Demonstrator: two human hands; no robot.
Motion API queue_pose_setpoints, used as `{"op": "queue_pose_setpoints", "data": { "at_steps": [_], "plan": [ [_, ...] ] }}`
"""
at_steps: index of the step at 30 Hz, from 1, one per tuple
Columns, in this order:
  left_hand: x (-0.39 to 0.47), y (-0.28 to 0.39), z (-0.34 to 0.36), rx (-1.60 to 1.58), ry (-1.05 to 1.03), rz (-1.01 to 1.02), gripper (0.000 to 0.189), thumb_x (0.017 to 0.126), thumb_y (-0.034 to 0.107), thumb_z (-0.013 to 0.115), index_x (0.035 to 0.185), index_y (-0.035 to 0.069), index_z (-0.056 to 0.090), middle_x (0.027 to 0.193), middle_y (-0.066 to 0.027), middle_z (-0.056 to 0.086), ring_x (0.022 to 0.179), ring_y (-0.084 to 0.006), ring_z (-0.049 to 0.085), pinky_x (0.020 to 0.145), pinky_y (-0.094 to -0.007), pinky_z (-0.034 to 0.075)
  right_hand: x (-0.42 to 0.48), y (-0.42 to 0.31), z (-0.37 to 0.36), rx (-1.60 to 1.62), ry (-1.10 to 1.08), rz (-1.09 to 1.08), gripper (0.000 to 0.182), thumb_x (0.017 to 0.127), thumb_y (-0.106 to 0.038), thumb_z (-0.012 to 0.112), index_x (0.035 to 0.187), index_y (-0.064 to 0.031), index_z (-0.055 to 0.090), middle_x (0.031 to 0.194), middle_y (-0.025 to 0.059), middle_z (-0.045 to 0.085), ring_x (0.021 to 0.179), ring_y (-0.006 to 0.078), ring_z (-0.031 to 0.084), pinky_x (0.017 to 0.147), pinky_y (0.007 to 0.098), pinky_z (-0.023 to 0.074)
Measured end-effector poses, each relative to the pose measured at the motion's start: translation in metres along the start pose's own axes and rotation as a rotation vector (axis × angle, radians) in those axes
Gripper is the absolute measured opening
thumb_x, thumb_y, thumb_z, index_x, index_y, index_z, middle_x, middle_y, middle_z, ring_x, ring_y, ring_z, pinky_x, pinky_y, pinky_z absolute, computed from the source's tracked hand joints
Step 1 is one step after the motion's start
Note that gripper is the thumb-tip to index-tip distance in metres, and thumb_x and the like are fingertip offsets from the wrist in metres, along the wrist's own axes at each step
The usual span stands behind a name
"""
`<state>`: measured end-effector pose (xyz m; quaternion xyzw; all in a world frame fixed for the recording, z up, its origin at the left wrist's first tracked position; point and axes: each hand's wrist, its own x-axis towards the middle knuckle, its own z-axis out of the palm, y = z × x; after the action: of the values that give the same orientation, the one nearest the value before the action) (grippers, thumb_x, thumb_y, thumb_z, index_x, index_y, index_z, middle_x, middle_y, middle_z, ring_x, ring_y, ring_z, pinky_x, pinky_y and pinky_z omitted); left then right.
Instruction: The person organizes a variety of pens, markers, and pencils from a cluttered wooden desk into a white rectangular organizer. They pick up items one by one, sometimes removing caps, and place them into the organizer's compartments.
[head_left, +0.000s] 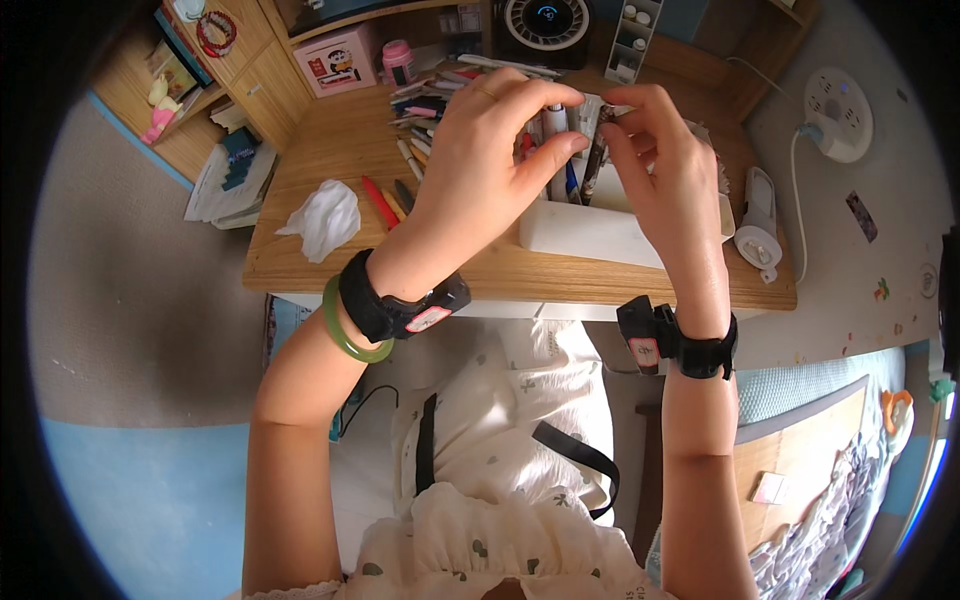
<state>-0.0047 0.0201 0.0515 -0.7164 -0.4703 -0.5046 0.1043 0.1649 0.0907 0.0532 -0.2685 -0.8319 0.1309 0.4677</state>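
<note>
A white desktop organizer box (592, 229) stands at the front right of the wooden desk, with pens upright inside it. My right hand (667, 150) pinches the upper end of a dark patterned pen (594, 169) between thumb and index finger, its lower end down in the box. My left hand (491, 142) hovers over the box's left part, index finger and thumb apart. Behind that gap a marker with a light-coloured cap (555, 118) stands upright. Beside the dark pen is a blue pen (571, 182). The left hand's other fingers are hidden.
Many loose pens (424, 105) lie heaped at the back of the desk (315, 150). Crumpled white tissue (322, 219) and a red pen (380, 202) lie at the left. A white handheld device (759, 217) stands at the right edge. A round fan (547, 21) is behind.
</note>
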Motion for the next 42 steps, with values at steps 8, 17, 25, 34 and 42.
{"op": "queue_pose_setpoints", "data": {
  "at_steps": [8,17,25,34,42],
  "plan": [
    [-0.003,-0.004,-0.005,0.162,0.001,0.065,0.024,0.086,0.012,0.071,0.108,0.004,0.068,0.094,-0.0091,0.064,0.083,-0.026,0.062,0.073,-0.0339,0.049,-0.003,-0.001,0.011,-0.019,-0.066,0.0,0.019,0.087,-0.009,0.064,0.105,-0.01,0.058,0.08,0.0098,0.071,0.07,0.031,0.068,0.059,0.0386,0.0524],
    [-0.007,0.002,-0.009,0.313,-0.057,0.097,0.025,0.081,0.022,0.073,0.098,0.005,0.068,0.089,-0.0064,0.065,0.085,-0.0262,0.061,0.076,-0.0389,0.046,-0.008,-0.006,0.01,-0.053,-0.126,0.019,0.022,0.089,-0.008,0.063,0.11,-0.0078,0.06,0.083,0.0097,0.07,0.07,0.0261,0.069,0.062,0.0344,0.0534],
    [-0.014,0.008,-0.014,0.41,-0.21,0.038,0.045,0.083,0.022,0.072,0.123,0.005,0.063,0.113,-0.01,0.066,0.1,-0.031,0.06,0.09,-0.0391,0.048,-0.016,-0.004,0.009,-0.031,-0.142,0.034,0.023,0.088,-0.013,0.063,0.11,-0.0059,0.059,0.09,0.0136,0.068,0.08,0.0347,0.067,0.067,0.0424,0.0527],
    [-0.019,0.009,-0.012,0.213,-0.17,-0.007,0.08,0.075,0.021,0.08,0.14,0.0,0.039,0.117,-0.0213,0.057,0.098,-0.0363,0.061,0.087,-0.0423,0.05,-0.021,-0.002,0.004,-0.096,-0.292,0.138,0.024,0.083,-0.014,0.068,0.103,-0.0047,0.061,0.092,0.0158,0.064,0.083,0.0374,0.065,0.07,0.0447,0.0515],
    [-0.03,0.001,-0.012,0.116,-0.243,-0.223,0.075,0.079,0.027,0.079,0.134,-0.005,0.039,0.107,-0.0265,0.06,0.094,-0.0402,0.064,0.077,-0.0431,0.053,-0.012,-0.005,0.001,-0.144,-0.364,0.18,0.028,0.081,-0.022,0.068,0.104,-0.0073,0.061,0.078,0.0165,0.069,0.076,0.0392,0.066,0.068,0.0468,0.052]
  ]
}}
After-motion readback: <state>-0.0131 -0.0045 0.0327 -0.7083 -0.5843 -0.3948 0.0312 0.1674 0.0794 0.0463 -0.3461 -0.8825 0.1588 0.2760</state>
